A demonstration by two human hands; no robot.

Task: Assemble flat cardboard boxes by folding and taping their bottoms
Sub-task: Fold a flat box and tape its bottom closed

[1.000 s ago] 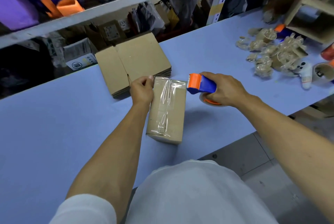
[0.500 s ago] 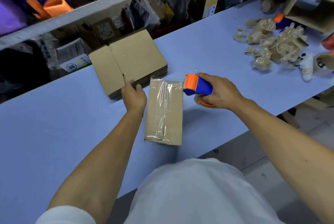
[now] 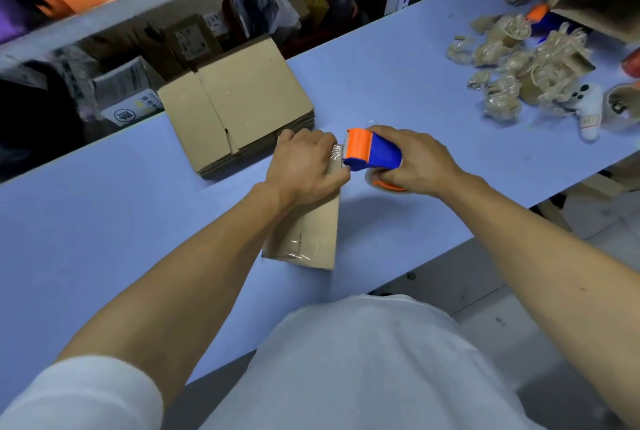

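Box (image 3: 313, 232) on the surface (image 3: 104, 221): bottom already carrying tape, left hand (image 3: 304, 166) lying flat on it, right hand (image 3: 419, 162) gripping tape dispenser (image 3: 372, 152) at far end; flat stack (image 3: 239, 107) awaiting assembly.

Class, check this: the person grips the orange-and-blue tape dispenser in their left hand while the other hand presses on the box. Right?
Not quite. The head view shows the right hand gripping the tape dispenser, while the left hand presses on the box.
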